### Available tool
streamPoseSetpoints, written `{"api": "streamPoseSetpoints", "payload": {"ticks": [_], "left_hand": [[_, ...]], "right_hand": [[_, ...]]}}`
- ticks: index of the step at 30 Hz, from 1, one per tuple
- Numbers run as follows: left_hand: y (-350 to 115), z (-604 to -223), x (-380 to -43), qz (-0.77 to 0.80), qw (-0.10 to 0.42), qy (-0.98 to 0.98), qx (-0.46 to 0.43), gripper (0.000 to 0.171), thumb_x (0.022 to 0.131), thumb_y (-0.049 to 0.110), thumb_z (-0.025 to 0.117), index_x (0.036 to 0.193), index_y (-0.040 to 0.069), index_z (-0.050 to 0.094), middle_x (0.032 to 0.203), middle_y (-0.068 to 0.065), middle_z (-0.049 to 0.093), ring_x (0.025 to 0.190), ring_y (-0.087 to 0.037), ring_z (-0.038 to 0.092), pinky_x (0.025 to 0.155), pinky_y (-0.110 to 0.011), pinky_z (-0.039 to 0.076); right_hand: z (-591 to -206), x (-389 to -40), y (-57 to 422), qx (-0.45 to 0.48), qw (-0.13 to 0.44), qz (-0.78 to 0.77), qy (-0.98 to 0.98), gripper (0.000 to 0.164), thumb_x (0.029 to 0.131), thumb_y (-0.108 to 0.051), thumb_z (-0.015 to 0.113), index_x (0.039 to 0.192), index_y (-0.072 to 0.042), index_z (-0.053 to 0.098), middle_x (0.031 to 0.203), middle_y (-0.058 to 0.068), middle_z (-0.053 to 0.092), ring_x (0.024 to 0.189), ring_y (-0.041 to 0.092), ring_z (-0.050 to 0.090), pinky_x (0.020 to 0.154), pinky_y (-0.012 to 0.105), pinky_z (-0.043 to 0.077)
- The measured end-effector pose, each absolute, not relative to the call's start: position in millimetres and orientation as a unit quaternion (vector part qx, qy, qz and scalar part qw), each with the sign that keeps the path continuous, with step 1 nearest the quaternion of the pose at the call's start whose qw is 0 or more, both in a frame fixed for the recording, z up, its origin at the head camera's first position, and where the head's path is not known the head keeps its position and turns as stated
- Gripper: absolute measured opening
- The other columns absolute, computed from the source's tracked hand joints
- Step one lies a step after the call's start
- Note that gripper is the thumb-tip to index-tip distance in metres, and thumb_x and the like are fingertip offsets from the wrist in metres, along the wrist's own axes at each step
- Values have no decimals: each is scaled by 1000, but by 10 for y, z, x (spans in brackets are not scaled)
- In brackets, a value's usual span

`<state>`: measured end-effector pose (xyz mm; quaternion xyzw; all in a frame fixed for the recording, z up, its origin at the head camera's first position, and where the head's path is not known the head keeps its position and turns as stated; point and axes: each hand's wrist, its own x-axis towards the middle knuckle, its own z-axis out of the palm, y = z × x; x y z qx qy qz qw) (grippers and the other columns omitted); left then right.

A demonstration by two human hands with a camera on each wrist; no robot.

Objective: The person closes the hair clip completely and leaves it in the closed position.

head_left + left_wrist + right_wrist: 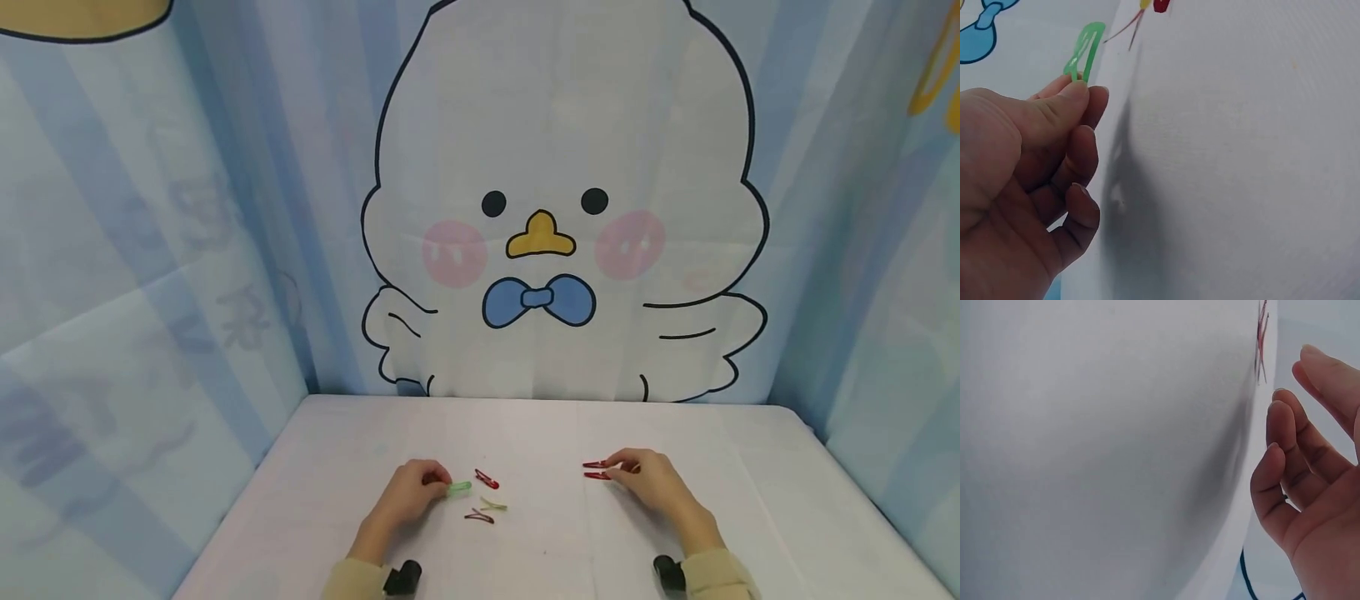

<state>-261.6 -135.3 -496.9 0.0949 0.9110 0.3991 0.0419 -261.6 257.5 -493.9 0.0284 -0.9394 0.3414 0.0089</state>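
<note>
My left hand (411, 493) pinches a green snap hair clip (1087, 49) between thumb and forefinger, its rounded end pointing away and held over the white table. The other left fingers curl loosely below. My right hand (651, 477) is at the right, with a gap between thumb and fingertips and nothing held in the right wrist view. Just off its fingertips lie two red hair clips, the farther red clip (595, 464) and the nearer red clip (597, 476), roughly parallel on the table.
Beside the left hand lie a red hair clip (487, 479), a yellow-green hair clip (493, 505) and a brownish-red hair clip (479, 517). The white table (540, 550) ends at a curtain (555, 358) printed with a cartoon bird. Curtains hang along both sides.
</note>
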Motion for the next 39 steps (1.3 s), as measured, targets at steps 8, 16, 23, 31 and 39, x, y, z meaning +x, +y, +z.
{"api": "streamPoseSetpoints", "payload": {"ticks": [8,16,23,31,39], "left_hand": [[-1343,-4922,-2593,457,27,883,101,6,94,5,69,97,9,72,92,-1,66,83,-18,58,78,-39,52],[-1279,-4911,-2525,522,6,847,100,7,98,5,65,101,6,71,93,-2,66,81,-18,58,73,-32,51],[-1187,-4898,-2427,554,10,825,107,7,98,5,65,102,4,71,94,-3,67,81,-19,58,72,-29,51],[-1042,-4871,-2354,587,11,801,117,7,96,5,67,101,3,71,94,-3,68,81,-19,59,70,-27,51],[-914,-4844,-2271,597,4,794,115,6,96,7,67,101,5,71,93,-2,67,83,-19,60,71,-28,50]], "right_hand": [[-4839,-2554,2572,32,27,343,-938,15,93,-15,72,108,-9,74,87,0,61,79,19,54,67,35,46],[-4772,-2475,2496,42,48,353,-933,18,93,-16,73,109,-7,74,87,-3,63,79,17,54,67,33,46],[-4736,-2369,2306,64,66,379,-921,19,92,-12,74,109,-5,73,84,-4,62,76,14,55,64,27,46],[-4709,-2277,2130,99,110,397,-906,18,89,-10,77,106,-6,73,83,-7,61,75,10,58,67,27,49],[-4690,-2180,1971,109,108,419,-895,19,89,-9,77,107,-5,72,83,-8,60,75,8,56,70,27,50]]}}
